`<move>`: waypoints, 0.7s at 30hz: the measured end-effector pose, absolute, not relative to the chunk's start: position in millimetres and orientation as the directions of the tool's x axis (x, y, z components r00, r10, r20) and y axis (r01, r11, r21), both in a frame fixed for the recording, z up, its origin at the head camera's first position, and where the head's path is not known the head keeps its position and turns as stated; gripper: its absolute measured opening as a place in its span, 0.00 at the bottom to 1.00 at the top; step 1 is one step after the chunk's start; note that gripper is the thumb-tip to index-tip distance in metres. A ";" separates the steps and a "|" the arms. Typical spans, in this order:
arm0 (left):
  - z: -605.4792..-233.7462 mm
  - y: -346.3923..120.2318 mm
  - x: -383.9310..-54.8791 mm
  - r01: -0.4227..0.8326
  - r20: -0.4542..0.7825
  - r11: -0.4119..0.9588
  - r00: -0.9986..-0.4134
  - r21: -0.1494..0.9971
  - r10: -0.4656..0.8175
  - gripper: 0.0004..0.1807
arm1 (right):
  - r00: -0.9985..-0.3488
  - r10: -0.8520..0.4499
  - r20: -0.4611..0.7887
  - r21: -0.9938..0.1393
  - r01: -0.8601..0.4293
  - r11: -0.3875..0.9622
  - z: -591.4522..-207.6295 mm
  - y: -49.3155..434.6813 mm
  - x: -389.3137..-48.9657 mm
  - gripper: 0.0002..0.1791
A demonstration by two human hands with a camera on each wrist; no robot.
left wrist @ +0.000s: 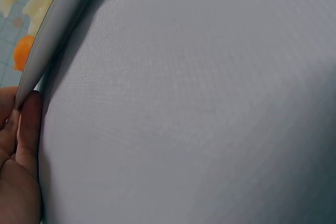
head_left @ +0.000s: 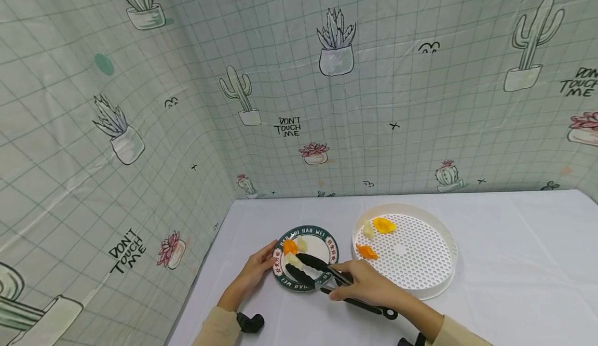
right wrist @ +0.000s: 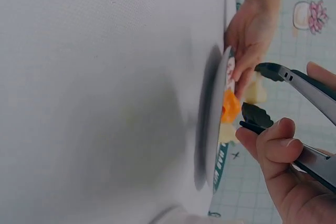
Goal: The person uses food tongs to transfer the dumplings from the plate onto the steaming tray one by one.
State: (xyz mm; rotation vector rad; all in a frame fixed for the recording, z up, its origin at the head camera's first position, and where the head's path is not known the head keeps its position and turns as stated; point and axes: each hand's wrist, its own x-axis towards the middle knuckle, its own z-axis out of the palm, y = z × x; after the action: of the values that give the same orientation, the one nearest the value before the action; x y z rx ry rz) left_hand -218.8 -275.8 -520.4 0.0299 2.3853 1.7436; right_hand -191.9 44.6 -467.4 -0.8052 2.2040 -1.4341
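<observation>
A plate (head_left: 306, 229) with a green patterned rim sits on the table, bearing an orange piece (head_left: 290, 247) and pale yellow pieces (head_left: 293, 261). My left hand (head_left: 256, 269) grips its left rim; the left wrist view shows thumb and fingers at the edge (left wrist: 52, 35). Metal tongs with black tips (head_left: 313, 261) are held in my right hand (head_left: 366, 282). Their jaws stand apart over the plate, near the pale pieces, with nothing clearly pinched between them. In the right wrist view the tongs' tips (right wrist: 257, 115) hover beside the orange piece (right wrist: 230, 106).
Right of the plate stands a white round tray (head_left: 451, 242) with a perforated base. On it lie two orange-yellow pieces (head_left: 384, 225) and a pale one (head_left: 368, 230). A white cloth covers the table (head_left: 514, 263); a cactus-print curtain (head_left: 374, 102) hangs behind and at the left.
</observation>
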 end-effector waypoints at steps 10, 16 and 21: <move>-519.9 -274.3 -219.5 -0.102 -0.145 0.333 -0.984 0.937 0.106 0.28 | -0.788 -0.615 0.035 -0.895 -0.299 0.332 -453.8 80.6 -182.6 0.37; -518.7 -272.4 -218.8 -0.116 -0.150 0.346 -0.986 0.931 0.073 0.28 | -0.811 -0.580 0.069 -0.875 -0.329 0.355 -448.1 101.1 -179.2 0.37; -518.3 -271.6 -218.7 -0.123 -0.157 0.348 -0.985 0.930 0.071 0.28 | -0.829 -0.553 0.084 -0.873 -0.329 0.360 -447.6 117.3 -177.2 0.36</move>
State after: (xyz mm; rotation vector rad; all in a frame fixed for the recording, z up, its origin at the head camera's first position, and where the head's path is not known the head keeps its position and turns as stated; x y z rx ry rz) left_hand -218.7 -271.6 -518.3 -0.0473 2.4351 1.7025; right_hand -177.2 117.3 -447.6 -0.7922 2.3970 -1.4580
